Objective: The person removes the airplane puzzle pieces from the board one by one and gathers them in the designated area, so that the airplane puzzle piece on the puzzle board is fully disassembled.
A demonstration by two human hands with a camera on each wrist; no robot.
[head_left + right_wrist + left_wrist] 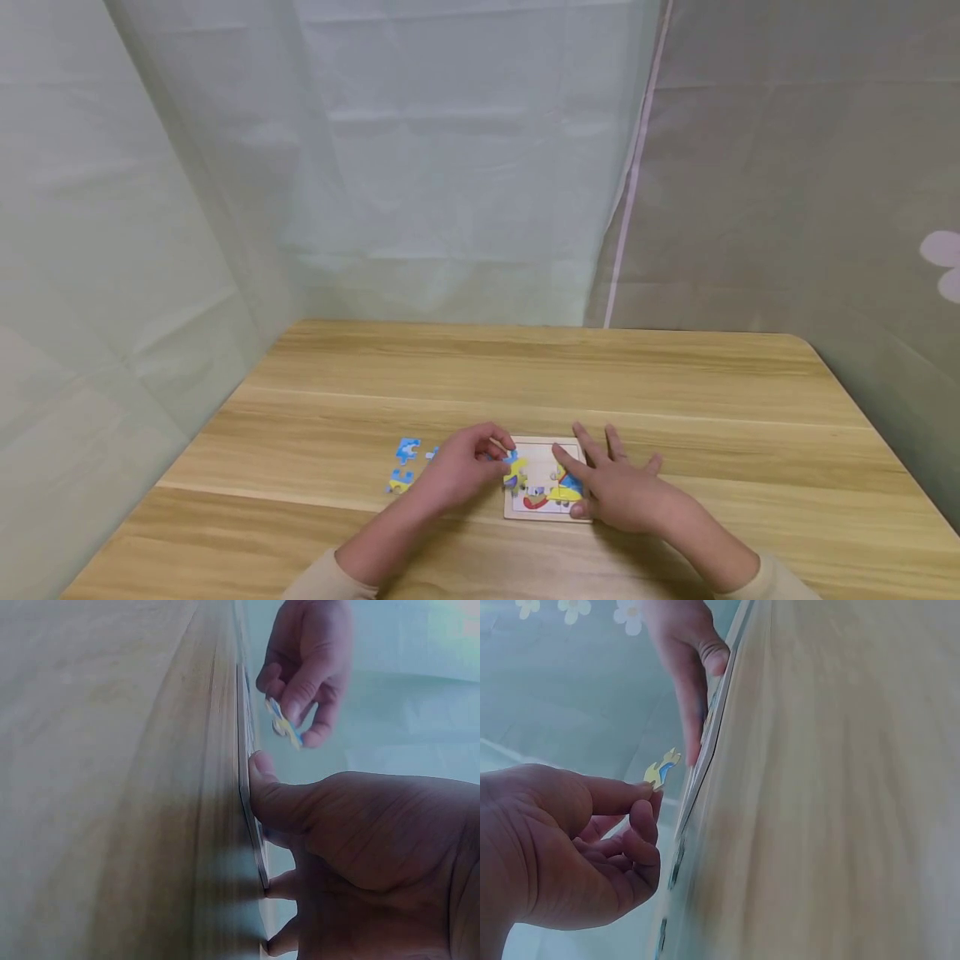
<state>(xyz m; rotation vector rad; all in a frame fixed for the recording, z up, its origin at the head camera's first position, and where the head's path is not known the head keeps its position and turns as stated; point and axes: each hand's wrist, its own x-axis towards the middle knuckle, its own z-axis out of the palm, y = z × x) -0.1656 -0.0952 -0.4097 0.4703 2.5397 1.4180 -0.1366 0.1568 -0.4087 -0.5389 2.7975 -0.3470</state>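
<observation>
My left hand point(461, 467) pinches a yellow and blue jigsaw puzzle piece point(515, 472) between thumb and fingertips. In the left wrist view the piece point(660, 772) is held up off the table. It overlaps the left side of a square wooden puzzle board point(551, 516) in the head view. Several fitted pieces point(566, 492) lie along the board's lower and right parts, while its upper middle shows bare wood. With fingers spread, my right hand point(626, 492) rests over the board's right edge, its thumb near the lower right corner.
Loose puzzle pieces lie left of the board, among them a blue and white one point(407, 450) and a blue and yellow one point(400, 481); my left hand partly covers another. The wooden table point(562, 375) ends at hanging cloth point(450, 167) behind.
</observation>
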